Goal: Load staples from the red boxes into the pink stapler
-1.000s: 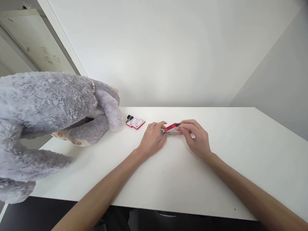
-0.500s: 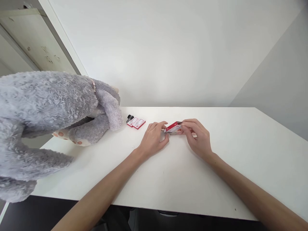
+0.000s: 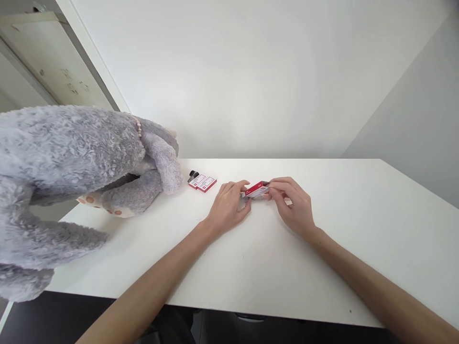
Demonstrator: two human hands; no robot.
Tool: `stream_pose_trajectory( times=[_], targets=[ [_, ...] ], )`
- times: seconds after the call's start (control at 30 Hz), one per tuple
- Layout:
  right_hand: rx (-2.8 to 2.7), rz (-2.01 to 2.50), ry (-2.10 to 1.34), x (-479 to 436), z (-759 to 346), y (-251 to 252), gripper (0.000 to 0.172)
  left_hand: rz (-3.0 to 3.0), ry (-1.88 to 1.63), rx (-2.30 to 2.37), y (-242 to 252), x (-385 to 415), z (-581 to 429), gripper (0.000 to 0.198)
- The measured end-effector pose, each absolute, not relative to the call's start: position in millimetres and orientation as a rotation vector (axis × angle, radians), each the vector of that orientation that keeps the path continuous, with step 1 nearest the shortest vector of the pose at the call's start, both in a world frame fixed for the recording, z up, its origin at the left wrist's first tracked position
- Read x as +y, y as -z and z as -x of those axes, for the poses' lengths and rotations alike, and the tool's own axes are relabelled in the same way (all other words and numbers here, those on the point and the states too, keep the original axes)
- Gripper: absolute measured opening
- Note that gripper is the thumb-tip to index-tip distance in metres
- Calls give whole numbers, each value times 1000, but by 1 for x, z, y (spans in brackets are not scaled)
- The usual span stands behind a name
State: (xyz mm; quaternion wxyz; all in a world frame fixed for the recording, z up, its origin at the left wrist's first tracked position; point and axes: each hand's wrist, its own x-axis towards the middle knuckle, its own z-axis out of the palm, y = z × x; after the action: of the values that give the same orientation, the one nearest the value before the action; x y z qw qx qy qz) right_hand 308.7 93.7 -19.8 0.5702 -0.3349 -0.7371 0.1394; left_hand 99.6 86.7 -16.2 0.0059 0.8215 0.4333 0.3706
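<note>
A small red and white box (image 3: 256,190) is tilted just above the white table, between my two hands. Its right end is pinched in the fingers of my right hand (image 3: 292,203). At its left end, the thumb and fingers of my left hand (image 3: 229,205) curl round the box's edge, where something pale and thin shows. Under the box, a small reddish patch is partly hidden by my right fingers. Two more red and white boxes (image 3: 205,184) lie flat and overlapping on the table to the left, and a small black object (image 3: 193,176) touches them.
A large grey plush toy (image 3: 71,143) with a bead string round it takes up the left side of the white table (image 3: 251,267). Behind the table rises a white wall (image 3: 244,81). The table's front edge runs below my forearms.
The box has shifted very slightly to the left between my hands, and my right hand has moved a little with it. My left hand looks almost unchanged.
</note>
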Motion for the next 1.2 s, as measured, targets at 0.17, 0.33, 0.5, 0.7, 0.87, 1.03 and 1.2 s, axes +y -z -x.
stream_pose_trajectory(
  times=[0.17, 0.33, 0.5, 0.7, 0.87, 1.03, 1.2],
  targets=[
    [-1724, 778, -291, 95, -309, 19, 15, -2567, -1137, 1374, 16, 86, -99, 44],
    [-1714, 795, -296, 95, -310, 20, 15, -2572, -1139, 1365, 16, 86, -100, 45],
    [-1685, 817, -343, 96, -311, 20, 15, -2567, -1134, 1373, 15, 85, -101, 48],
    [-1607, 864, -453, 96, -311, 14, 18, -2578, -1121, 1353, 12, 82, -100, 54],
    [-1495, 901, -617, 95, -310, 11, 22, -2570, -1147, 1296, 13, 82, -100, 50],
    [-1381, 953, -815, 96, -312, 8, 27, -2528, -1163, 1196, 15, 83, -99, 36],
    [-1351, 1007, -874, 98, -314, 8, 30, -2506, -1166, 1142, 15, 83, -99, 32]
  ],
)
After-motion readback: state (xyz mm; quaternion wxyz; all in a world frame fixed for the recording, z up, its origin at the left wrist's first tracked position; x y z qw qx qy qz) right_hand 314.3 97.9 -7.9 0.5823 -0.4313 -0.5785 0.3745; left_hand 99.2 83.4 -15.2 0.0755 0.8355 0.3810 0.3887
